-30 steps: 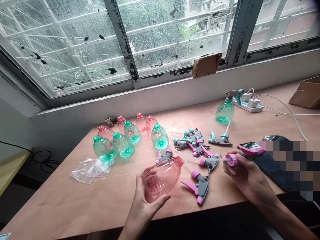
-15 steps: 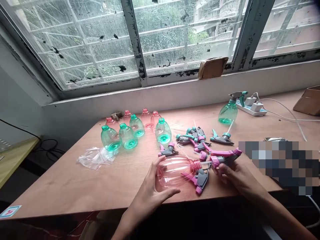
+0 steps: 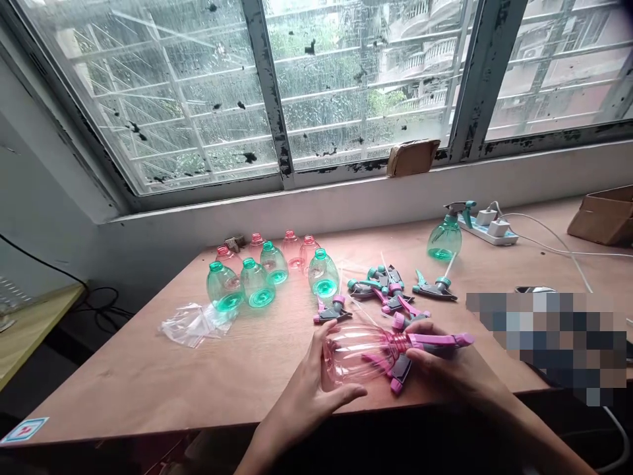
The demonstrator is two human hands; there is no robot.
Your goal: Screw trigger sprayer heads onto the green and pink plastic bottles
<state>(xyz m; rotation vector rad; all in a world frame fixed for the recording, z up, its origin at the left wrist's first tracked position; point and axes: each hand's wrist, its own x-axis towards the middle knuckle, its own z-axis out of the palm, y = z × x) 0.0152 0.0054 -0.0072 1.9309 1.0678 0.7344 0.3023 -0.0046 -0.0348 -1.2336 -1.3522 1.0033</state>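
My left hand (image 3: 311,389) is wrapped round a clear pink bottle (image 3: 356,353) lying on its side near the table's front edge. My right hand (image 3: 445,366) grips a pink and grey spray head (image 3: 435,341) whose collar sits at the bottle's neck; its tube runs inside the bottle. Another pink spray head (image 3: 393,373) lies under the bottle, by the edge.
Several green and pink empty bottles (image 3: 257,280) stand at the back left of the wooden table (image 3: 148,376). Loose spray heads (image 3: 386,287) lie in the middle. A finished green sprayer (image 3: 445,234) stands by a power strip (image 3: 487,227). Plastic bags (image 3: 192,323) lie at left. A cardboard box (image 3: 603,214) sits at right.
The bottle came down from tilted to lying near the edge. My right hand slid the spray head's tube into it and brought the collar against the neck.
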